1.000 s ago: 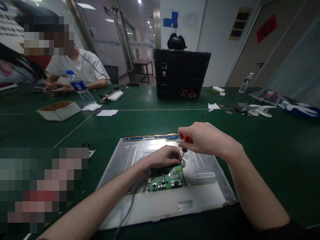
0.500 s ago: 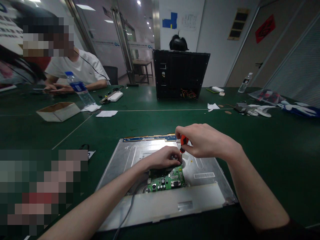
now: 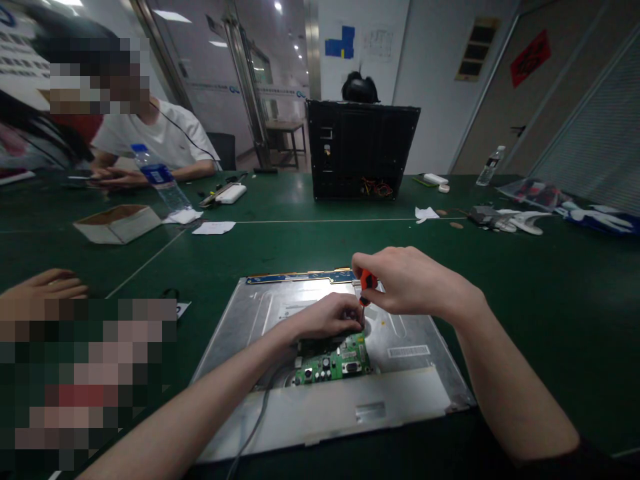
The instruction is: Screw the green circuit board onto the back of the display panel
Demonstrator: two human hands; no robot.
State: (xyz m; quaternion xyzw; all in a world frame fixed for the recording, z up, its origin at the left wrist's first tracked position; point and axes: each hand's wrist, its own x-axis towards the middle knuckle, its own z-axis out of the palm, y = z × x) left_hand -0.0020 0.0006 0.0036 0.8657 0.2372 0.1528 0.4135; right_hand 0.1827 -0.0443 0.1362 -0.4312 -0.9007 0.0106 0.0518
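A silver metal panel (image 3: 410, 333) lies flat on the green table in front of me, with a small green circuit board (image 3: 334, 361) on its middle. My right hand (image 3: 407, 280) is closed around the red handle of a screwdriver (image 3: 367, 285), whose tip points down at the board's far right corner. My left hand (image 3: 327, 317) is closed, its fingers pinched on the board's far edge right beside the screwdriver tip. What the fingers pinch is hidden. A grey cable (image 3: 253, 427) runs from the board toward me.
A black computer case (image 3: 361, 150) stands at the table's middle back. A cardboard box (image 3: 117, 222), water bottle (image 3: 160, 177) and papers lie at the left, where a person in a white shirt sits. Another person's hand (image 3: 43, 288) rests at the left. Gloves and parts lie far right.
My right hand with the screwdriver has shifted slightly left and down toward the board. Another person's hand has come into view at the left edge.
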